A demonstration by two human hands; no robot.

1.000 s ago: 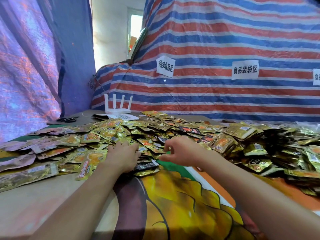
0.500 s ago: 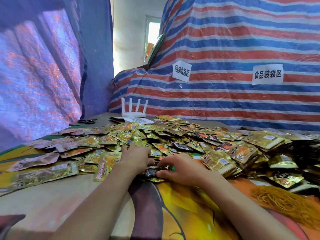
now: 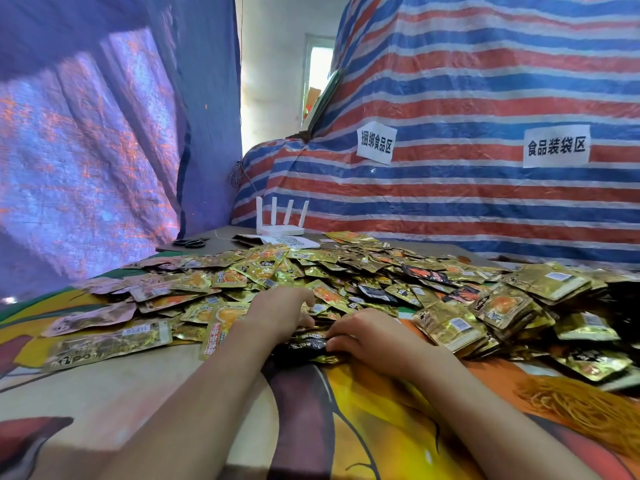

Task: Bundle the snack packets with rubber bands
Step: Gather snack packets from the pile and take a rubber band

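Checking head cam. Small stack of packets (image 3: pixel 309 344), black and gold foil, lies on the tablecloth (image 3: pixel 374 420) at the near edge of the pile, centre of view, btwn the two hands. Right hand (image 3: pixel 372 337): knuckles up, fingers curled, tips on the stack's right end and near edge. I log it as gripping the stack. Left hand (image 3: pixel 280 315): knuckles up, fingers bent down onto loose packets just behind the stack, thumb against the stack's left end. Its fingertips are hidden by the back of the hand, so I cannot tell whether it grips or only rests.

Pile of snack packets (image 3: pixel 346 271) spreads across the table from left to right, mostly gold foil w/ orange print, some black ones mixed in. Thicker gold stacks (image 3: pixel 450 327) sit just right of the right hand. Rubber bands (image 3: pixel 581 410), an orange-yellow heap, lie on the cloth at near right, apart from both hands.

Far end of table: white router (image 3: pixel 281 231) w/ four upright antennas, QR-code sheet (image 3: pixel 294 241) just in front of it, black scissors (image 3: pixel 189 242) to its left.

Backdrop: red-white-blue striped tarp (image 3: pixel 450 209) carrying a paper sign (image 3: pixel 376 142) and a second paper sign (image 3: pixel 556 146), both in Chinese characters. Purple-blue tarp (image 3: pixel 86 150) hangs at left, w/ a lit window (image 3: pixel 320 74) in the gap btwn the tarps.
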